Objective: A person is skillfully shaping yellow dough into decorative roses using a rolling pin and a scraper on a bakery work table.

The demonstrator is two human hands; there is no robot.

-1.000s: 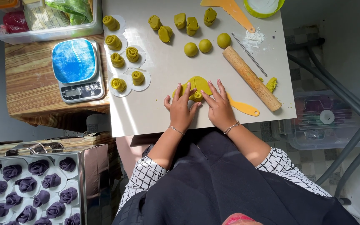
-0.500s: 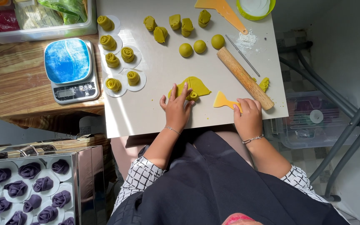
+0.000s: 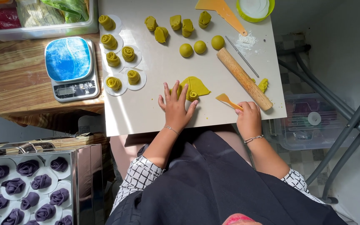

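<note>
Head view, nearest first: the left hand [image 3: 176, 109] lies flat, fingers spread, fingertips touching a partly rolled piece of green dough [image 3: 193, 88] on the white board [image 3: 146, 112]. The right hand [image 3: 248, 119] grips a small orange scraper [image 3: 228, 101], beside the wooden rolling pin [image 3: 244, 78]. Farther off sit three green dough balls [image 3: 200, 46] and rolled green dough roses [image 3: 122, 66].

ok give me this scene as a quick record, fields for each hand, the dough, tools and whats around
left hand: flat on the white board, fingers touching the partly rolled green dough piece
right hand: holding the small orange scraper
tools: wooden rolling pin, larger orange scraper, thin metal rod
dough: three green balls, finished green rolls on paper rounds
around: blue kitchen scale, tray of purple rolls
</note>
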